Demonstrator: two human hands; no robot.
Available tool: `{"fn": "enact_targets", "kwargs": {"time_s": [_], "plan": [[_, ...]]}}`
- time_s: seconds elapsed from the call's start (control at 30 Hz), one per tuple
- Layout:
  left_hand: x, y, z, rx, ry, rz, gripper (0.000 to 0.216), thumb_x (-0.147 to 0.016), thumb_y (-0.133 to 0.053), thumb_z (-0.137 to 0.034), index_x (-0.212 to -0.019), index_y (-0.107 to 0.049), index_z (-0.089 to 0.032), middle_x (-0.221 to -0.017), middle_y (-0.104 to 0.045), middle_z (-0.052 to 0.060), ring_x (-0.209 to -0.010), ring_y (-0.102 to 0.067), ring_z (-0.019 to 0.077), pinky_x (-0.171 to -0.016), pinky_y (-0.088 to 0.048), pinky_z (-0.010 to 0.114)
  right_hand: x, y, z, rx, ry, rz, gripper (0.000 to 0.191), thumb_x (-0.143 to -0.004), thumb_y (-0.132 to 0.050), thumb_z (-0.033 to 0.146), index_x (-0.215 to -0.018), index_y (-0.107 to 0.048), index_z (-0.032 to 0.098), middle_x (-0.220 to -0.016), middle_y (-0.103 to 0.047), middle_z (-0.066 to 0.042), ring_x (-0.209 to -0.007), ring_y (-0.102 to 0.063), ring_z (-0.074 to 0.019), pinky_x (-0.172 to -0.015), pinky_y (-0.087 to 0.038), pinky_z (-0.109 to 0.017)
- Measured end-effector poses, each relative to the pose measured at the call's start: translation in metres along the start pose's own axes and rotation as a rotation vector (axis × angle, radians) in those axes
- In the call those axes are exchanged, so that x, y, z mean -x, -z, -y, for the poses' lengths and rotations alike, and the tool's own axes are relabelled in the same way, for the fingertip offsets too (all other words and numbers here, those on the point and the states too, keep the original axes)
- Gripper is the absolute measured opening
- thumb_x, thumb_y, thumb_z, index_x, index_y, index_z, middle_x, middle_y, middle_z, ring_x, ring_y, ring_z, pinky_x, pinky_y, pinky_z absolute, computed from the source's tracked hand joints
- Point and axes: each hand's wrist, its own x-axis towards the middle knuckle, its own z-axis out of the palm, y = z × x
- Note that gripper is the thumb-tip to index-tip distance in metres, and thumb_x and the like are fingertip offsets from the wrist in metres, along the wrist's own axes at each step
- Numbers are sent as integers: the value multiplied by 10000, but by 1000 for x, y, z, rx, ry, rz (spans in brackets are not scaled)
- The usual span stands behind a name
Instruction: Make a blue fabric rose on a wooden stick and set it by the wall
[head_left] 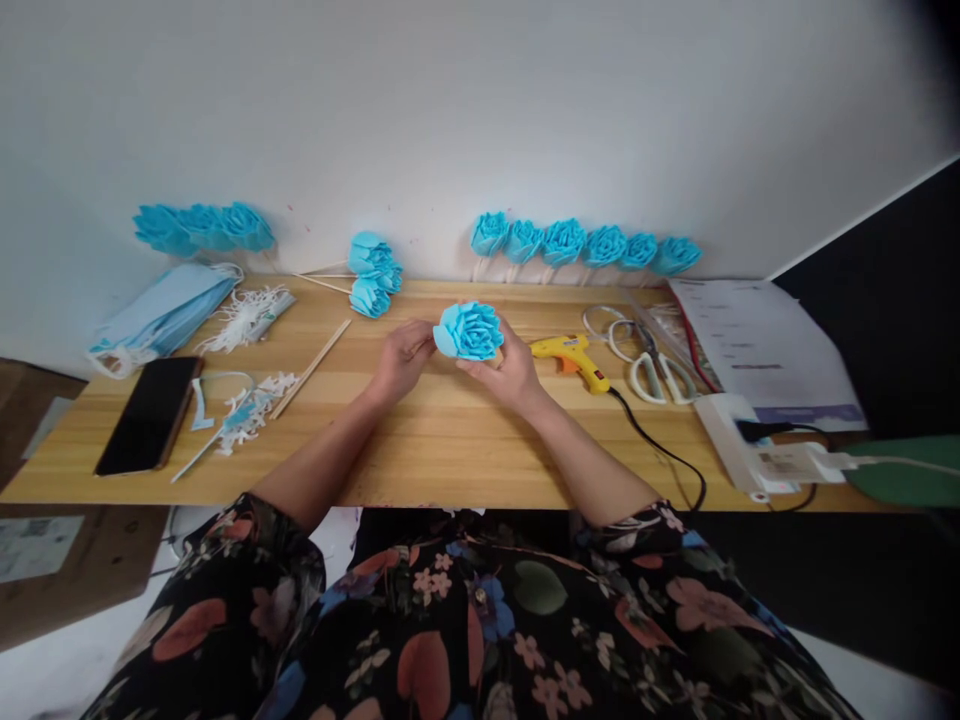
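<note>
Grip of left hand and right hand closed on blue paper flower above table; glue gun nearby.

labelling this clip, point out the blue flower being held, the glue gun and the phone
blue flower point(469, 331), head view, centre of its petals
glue gun point(564, 349), head view, yellow body
phone point(150, 412), head view, middle of the dark screen

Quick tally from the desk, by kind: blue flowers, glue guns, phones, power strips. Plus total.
Blue flowers: 13 (held flower 1, right row 6, middle cluster 3, left cluster 3)
Glue gun: 1
Phone: 1
Power strip: 1
Total: 16
</note>
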Motion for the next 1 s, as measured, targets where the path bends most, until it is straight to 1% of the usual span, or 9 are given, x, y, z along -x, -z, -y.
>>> {"fn": "enact_targets", "kwargs": {"time_s": [0.13,0.2,0.33,0.4,0.47,0.57,0.77,0.9,1.0], "plan": [[0,1,-2,-25,67,16,292,-979,-617,-411,-859,-768,-192,-835,-738,77,-842,-682,210,-797,-530,338,1,-2,-4,26,-8,-49,594,-817,-730,671,-1236,-663,255,-1277,-733,-116,-1263,-662,-302,-1109,-515,-504],[0,3,-2,-30,89,20,308,-976,-619,-432,-861,-773,-191,-842,-747,80,-846,-686,214,-811,-536,346,1,-2,-4,38,5,-43,595,-806,-737,678,-1226,-672,262,-1281,-733,-111,-1262,-661,-312,-1116,-506,-518],[-2,9,2,3,93,-35,372,-984,-592,-495,-862,-778,-198,-842,-756,83,-833,-692,222,-825,-549,364,0,1,-1,49,25,9,779,-771,-787,654,-1428,-570,296,-1479,-630,-117,-1379,-589,-336,-1169,-463,-544],[-3,10,5,5,109,-61,413,-980,-580,-541,-845,-776,-204,-823,-750,79,-827,-692,227,-847,-556,381,-1,3,2,43,22,20,836,-815,-761,623,-1528,-473,295,-1535,-583,-126,-1411,-565,-330,-1182,-456,-548],[-2,11,7,6,125,-60,427,-975,-574,-562,-839,-775,-211,-817,-747,77,-836,-695,231,-877,-556,393,-1,5,4,38,21,21,824,-868,-713,595,-1573,-414,289,-1543,-575,-129,-1427,-553,-322,-1196,-443,-558],[-1,9,10,23,129,-33,435,-973,-562,-583,-865,-775,-219,-838,-749,82,-846,-696,237,-886,-552,396,-3,8,5,38,29,28,798,-896,-676,592,-1584,-400,297,-1535,-587,-114,-1448,-531,-319,-1214,-421,-574],[0,6,9,2,100,44,476,-987,-529,-598,-842,-764,-209,-808,-725,78,-790,-668,231,-807,-535,379,-4,9,3,27,30,15,833,-840,-736,613,-1554,-449,296,-1535,-588,-110,-1438,-540,-322,-1203,-436,-551],[-2,6,2,-30,66,56,465,-1034,-476,-542,-943,-781,-202,-838,-733,85,-814,-673,221,-792,-522,353,-3,9,2,14,-18,-38,766,-797,-768,638,-1440,-574,269,-1472,-636,-119,-1357,-607,-321,-1155,-481,-514],[-3,7,-6,7,88,17,455,-1041,-474,-537,-1210,-733,-203,-1043,-762,116,-979,-701,239,-917,-524,379,-3,8,0,5,-72,-96,737,-777,-771,663,-1371,-614,256,-1418,-670,-120,-1322,-628,-323,-1136,-492,-507]]}}
